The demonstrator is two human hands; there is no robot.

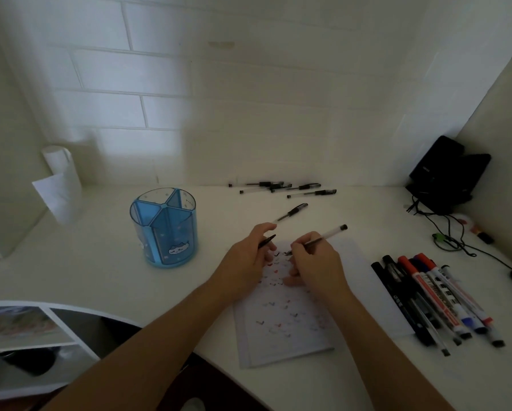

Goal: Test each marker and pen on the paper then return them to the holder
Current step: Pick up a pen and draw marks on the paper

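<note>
Holder [164, 229] position noted first: blue, round, divided into compartments, upright on the desk [100, 277] at left-centre. No pen shows inside it as far as the translucent walls allow. It lies to the left of both hands and slightly beyond them. Left hand [249, 256] is the nearer of the two to it, with open desk between. This hand rests on the upper left edge of the paper [284, 321], and its thumb and forefinger pinch a short black piece [267, 241], probably the cap, though too small to confirm. The paper carries rows of small tick marks in dark and red ink. Right hand [317, 262] has its fingers curled round a clear-barrelled pen [317, 240] in a writing grip, with the tip down on the sheet near its top edge, just beside the left hand's fingers. Pen long axis runs from the tip at lower left up to the black end at upper right, so the tail points away from the holder. Judgement: test stroke is in hand. Return then calls for a carry leftward across the left hand, or a hand-over to it, and for swinging the barrel upright over a compartment. A loose pen [292, 212] lies just beyond the hands. More pens [281, 188] lie in a cluster by the wall. Markers [435, 298] lie side by side at far right, just beside the paper's right edge, farthest from the holder.
</note>
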